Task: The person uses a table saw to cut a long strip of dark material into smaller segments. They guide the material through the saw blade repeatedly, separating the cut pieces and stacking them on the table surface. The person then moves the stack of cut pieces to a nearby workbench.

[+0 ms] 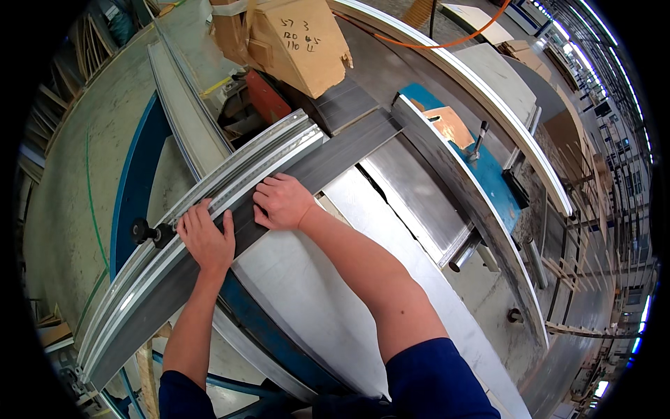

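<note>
A long dark grey board point(326, 158) lies slantwise along a silver aluminium fence point(241, 176) on the saw table. My left hand point(208, 239) rests across board and fence, its fingers stretched over the rail and its thumb apart. To its right, my right hand point(283, 202) bends its fingers over the board, with the fingertips close against the fence; their undersides are hidden. A black clamp knob point(143, 231) stands on the fence, just left of my left hand.
Beyond the board's far end sits a marked cardboard box point(296, 45), near a red part point(266, 98). A metal rail point(481, 202) and a blue machine section point(504, 171) with a black-handled lever point(479, 142) are at right. An orange hose point(419, 46) crosses the back.
</note>
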`<state>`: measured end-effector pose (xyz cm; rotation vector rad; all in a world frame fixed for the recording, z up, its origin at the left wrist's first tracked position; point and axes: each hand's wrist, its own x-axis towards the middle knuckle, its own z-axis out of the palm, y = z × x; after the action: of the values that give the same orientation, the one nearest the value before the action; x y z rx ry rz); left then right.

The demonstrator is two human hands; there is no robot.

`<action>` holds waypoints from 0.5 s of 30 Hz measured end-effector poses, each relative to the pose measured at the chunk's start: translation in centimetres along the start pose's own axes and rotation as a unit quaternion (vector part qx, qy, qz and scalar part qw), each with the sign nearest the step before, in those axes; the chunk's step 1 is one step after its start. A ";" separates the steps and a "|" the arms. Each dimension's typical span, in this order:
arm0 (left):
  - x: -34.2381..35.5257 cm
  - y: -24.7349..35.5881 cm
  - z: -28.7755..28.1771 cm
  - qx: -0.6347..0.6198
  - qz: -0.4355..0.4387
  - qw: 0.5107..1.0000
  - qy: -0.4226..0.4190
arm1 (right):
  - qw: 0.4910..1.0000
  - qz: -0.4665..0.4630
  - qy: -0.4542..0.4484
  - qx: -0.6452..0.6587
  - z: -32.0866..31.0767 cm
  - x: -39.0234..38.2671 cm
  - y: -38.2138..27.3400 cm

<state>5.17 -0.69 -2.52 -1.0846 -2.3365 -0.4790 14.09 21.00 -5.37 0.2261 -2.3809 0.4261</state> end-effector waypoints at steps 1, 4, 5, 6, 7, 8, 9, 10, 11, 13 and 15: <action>0.3 -0.3 0.2 -0.004 0.001 1.000 0.002 | 1.000 0.001 -0.001 -0.001 0.2 0.3 0.3; 1.3 -1.1 0.6 -0.011 -0.003 1.000 -0.001 | 1.000 0.002 -0.005 -0.001 0.9 1.4 1.0; 1.6 -1.4 0.7 -0.012 -0.006 1.000 -0.003 | 1.000 0.002 -0.005 0.000 1.2 1.7 1.1; 2.0 -1.7 0.8 -0.012 -0.003 1.000 0.000 | 1.000 0.003 -0.005 0.002 1.4 2.1 1.3; 2.3 -1.9 1.1 -0.013 -0.001 1.000 0.003 | 1.000 0.003 -0.005 0.000 1.5 2.4 1.6; 2.7 -2.2 1.3 -0.015 0.002 1.000 0.007 | 1.000 0.003 -0.005 -0.003 1.7 2.8 1.8; 3.0 -2.4 1.5 -0.017 0.001 1.000 0.005 | 1.000 0.003 -0.006 -0.006 1.9 3.1 2.0; 3.3 -2.7 1.6 -0.018 -0.001 1.000 0.004 | 1.000 0.003 -0.005 -0.005 2.1 3.5 2.2; 3.7 -3.0 1.8 -0.020 -0.002 1.000 0.003 | 1.000 0.003 -0.004 -0.005 2.2 3.8 2.4; 4.1 -3.5 2.1 -0.017 -0.007 1.000 0.001 | 1.000 0.005 -0.005 -0.004 2.6 4.4 2.7; 4.5 -3.9 2.4 -0.014 -0.012 1.000 -0.004 | 1.000 0.008 -0.011 -0.001 2.9 4.9 3.0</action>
<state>-1.07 0.84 -2.18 -1.0739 -2.3580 -0.5196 7.85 22.50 -4.79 0.2111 -2.4070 0.4308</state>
